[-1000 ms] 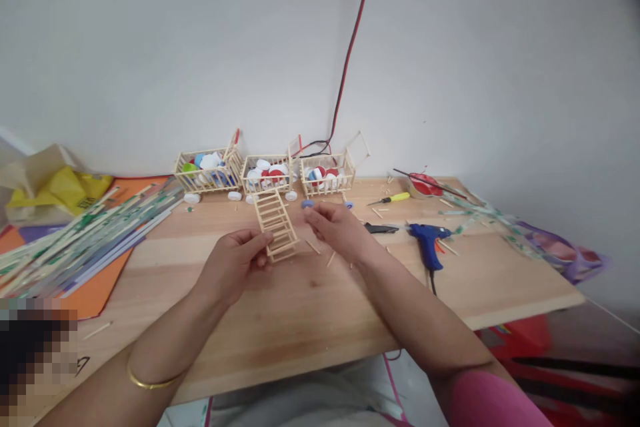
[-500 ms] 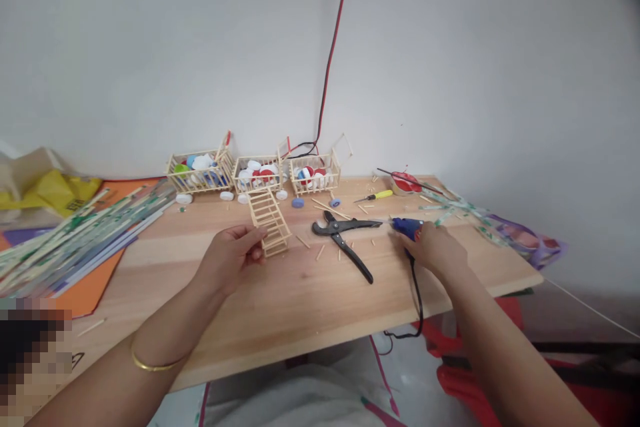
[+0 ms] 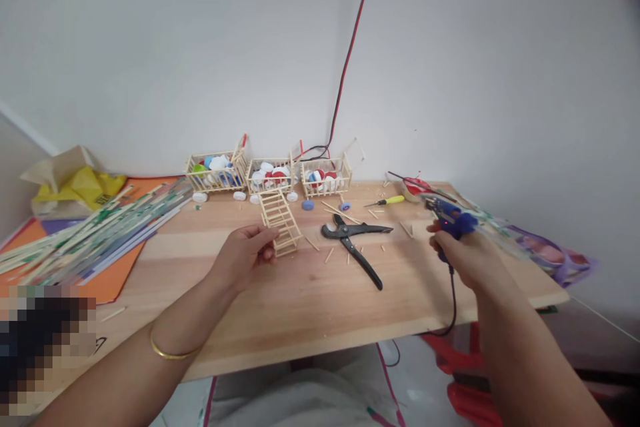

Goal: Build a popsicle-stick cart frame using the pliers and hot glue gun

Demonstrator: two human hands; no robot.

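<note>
My left hand (image 3: 243,255) rests on the wooden table (image 3: 300,307) with its fingers closed on the near end of a small ladder of thin wooden sticks (image 3: 280,213). My right hand (image 3: 467,255) is lifted above the table's right side and grips a blue glue gun (image 3: 453,220), nozzle pointing left and up; its black cord (image 3: 453,307) hangs over the table edge. Black pliers (image 3: 356,243) lie open between the two hands.
Three stick-built carts (image 3: 273,175) filled with bottle caps stand in a row by the wall. A bundle of long sticks (image 3: 95,230) lies on orange paper at left. A yellow screwdriver (image 3: 387,201), tape roll (image 3: 415,188) and loose stick pieces lie at back right.
My right hand left the ladder, went right to the glue gun on the table, and has now raised it off the surface. My left hand kept its hold on the ladder.
</note>
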